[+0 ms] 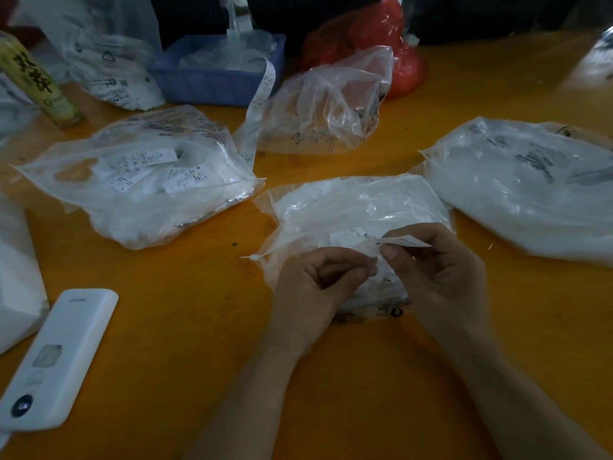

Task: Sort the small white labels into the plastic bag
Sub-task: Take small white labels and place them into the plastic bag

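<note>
A clear plastic bag point(351, 210) full of small white labels lies in the middle of the orange table. My right hand point(438, 270) pinches a small white label point(403, 242) between thumb and fingers, just above the bag's near end. My left hand point(318, 280) is closed beside it, its fingertips touching the same label's left end. Both hands rest over the near part of the bag and hide it.
More clear bags of labels lie at the left point(146, 180), at the right point(530, 187) and behind point(325, 107). A blue tray point(212, 81) with a label strip and a red bag point(398, 48) stand at the back. A white device point(59, 356) lies near left, a bottle point(36, 81) far left.
</note>
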